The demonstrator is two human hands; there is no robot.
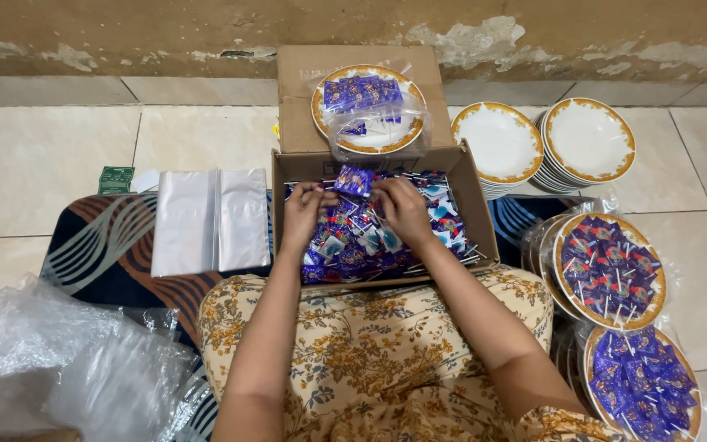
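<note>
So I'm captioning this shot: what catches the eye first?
Both hands, left and right, pinch a purple lollipop over a box full of them at centre. At right, filled plates lie wrapped in plastic, beside empty stacked plates by the wall.

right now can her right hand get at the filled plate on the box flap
Probably yes: the right hand is in the cardboard box, and the bagged plate of purple sachets sits just beyond, with nothing between.

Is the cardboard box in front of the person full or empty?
Full: the cardboard box holds a heap of purple lollipops, with both hands reaching into it.
</note>
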